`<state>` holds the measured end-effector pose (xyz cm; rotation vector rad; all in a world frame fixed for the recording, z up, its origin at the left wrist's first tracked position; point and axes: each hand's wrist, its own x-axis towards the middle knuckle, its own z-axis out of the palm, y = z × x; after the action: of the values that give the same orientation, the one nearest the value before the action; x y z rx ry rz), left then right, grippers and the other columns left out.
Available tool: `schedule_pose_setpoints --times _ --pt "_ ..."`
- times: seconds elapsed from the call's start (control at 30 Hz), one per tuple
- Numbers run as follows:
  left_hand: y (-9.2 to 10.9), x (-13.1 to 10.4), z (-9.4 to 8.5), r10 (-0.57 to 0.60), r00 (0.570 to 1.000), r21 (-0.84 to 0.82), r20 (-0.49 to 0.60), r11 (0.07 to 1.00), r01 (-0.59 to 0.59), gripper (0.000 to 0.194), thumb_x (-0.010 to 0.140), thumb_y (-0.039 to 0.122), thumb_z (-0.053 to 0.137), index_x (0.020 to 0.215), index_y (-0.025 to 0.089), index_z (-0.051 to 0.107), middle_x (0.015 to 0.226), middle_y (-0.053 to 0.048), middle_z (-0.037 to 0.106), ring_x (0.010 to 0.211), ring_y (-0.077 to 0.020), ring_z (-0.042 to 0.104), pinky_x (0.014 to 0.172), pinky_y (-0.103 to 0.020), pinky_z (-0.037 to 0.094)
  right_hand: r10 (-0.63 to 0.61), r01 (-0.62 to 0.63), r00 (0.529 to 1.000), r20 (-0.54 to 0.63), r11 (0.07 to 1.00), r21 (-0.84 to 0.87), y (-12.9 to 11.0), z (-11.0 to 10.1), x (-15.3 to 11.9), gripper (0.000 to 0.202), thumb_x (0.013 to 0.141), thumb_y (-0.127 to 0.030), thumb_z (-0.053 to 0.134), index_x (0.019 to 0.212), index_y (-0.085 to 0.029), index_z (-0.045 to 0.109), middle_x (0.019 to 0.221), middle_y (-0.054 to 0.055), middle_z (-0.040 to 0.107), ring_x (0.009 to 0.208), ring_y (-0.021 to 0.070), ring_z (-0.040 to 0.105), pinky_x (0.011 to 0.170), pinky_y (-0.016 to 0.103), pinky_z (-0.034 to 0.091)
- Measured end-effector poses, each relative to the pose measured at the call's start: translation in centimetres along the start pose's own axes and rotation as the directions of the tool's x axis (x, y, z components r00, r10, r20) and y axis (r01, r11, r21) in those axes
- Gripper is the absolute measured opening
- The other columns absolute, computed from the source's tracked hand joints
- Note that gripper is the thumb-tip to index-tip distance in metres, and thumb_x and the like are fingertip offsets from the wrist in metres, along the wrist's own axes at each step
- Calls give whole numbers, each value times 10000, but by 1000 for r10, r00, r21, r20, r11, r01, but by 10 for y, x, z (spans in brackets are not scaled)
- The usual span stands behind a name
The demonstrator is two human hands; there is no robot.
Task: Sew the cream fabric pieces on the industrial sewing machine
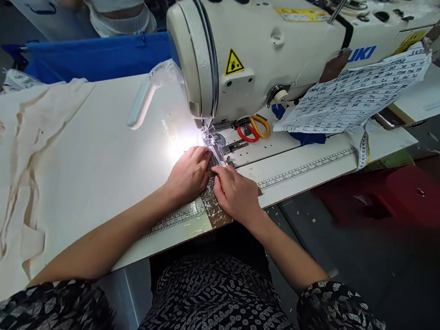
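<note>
Left hand (189,175), right hand (237,193): fingers curled; hold looked unclear!
Cloth (32,135): looked soft, light; edge suited pinching!

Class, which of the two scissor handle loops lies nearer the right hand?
The red loop: it sits on the side toward the right hand, while the orange loop lies beyond it, farther from that hand.
</note>
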<state>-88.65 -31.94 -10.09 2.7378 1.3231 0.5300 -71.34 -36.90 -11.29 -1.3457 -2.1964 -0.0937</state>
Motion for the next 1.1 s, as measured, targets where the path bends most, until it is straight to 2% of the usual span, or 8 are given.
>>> schedule_pose_setpoints --times 0.33,0.5,0.67,0.77,0.87,0.97,1.03,1.1 --pt "2 1 -3 -41 999 2 1 999 41 390 960 174 370 1266 108 601 1224 -214 614 1082 -327 606 934 -539 570 14 -2 996 88 990 -141 -7 -1 0 310 1059 -191 365 1139 -157 662 974 74 731 728 155 645 594 293 385" --pt "-7 4 -1 -39 999 11 -14 999 40 409 923 181 412 1274 147 619 1264 -184 628 1118 -321 610 949 -523 570 97 -74 988 121 981 -181 -15 2 5 302 1078 -175 362 1156 -159 654 958 81 730 715 163 636 596 303 381" --pt "-19 5 1 -44 998 -21 -42 999 44 421 878 172 451 1257 165 633 1290 -163 646 1150 -320 618 948 -499 577 152 -137 984 94 979 -150 -17 11 11 267 1041 -146 397 1108 -165 655 932 108 719 654 176 611 546 318 378" --pt "-22 4 1 -50 997 -26 -58 998 49 413 872 173 460 1243 191 641 1296 -144 657 1159 -316 624 936 -497 580 148 -141 984 94 987 -76 -16 6 7 268 1026 -152 410 1151 -171 647 960 111 723 667 192 625 546 325 403" --pt "-20 3 0 -70 995 -28 -67 997 69 385 882 179 469 1218 204 654 1272 -133 675 1149 -308 634 915 -485 582 130 -135 989 66 988 70 -15 -15 -16 287 1055 -206 408 1259 -191 609 1044 100 741 762 207 678 609 323 470" --pt "-18 3 -1 -107 992 -32 -73 994 104 364 895 187 466 1199 195 666 1251 -143 687 1133 -314 635 890 -497 582 103 -97 995 -4 948 303 -9 -41 -63 365 1066 -252 425 1422 -216 496 1145 92 731 924 211 706 760 318 538" --pt "-18 3 -1 -129 988 -34 -86 991 127 353 901 192 462 1186 191 671 1243 -147 688 1127 -319 635 879 -509 578 79 -107 994 81 891 442 0 -50 -102 368 1049 -229 427 1410 -225 500 1006 56 725 811 183 686 721 297 531" --pt "-18 2 1 -144 984 -41 -103 989 140 334 902 192 464 1157 195 679 1233 -143 687 1120 -315 636 884 -511 569 76 -194 963 257 860 471 12 -46 -136 248 1012 -198 431 1187 -234 604 849 8 680 640 155 608 622 275 486"
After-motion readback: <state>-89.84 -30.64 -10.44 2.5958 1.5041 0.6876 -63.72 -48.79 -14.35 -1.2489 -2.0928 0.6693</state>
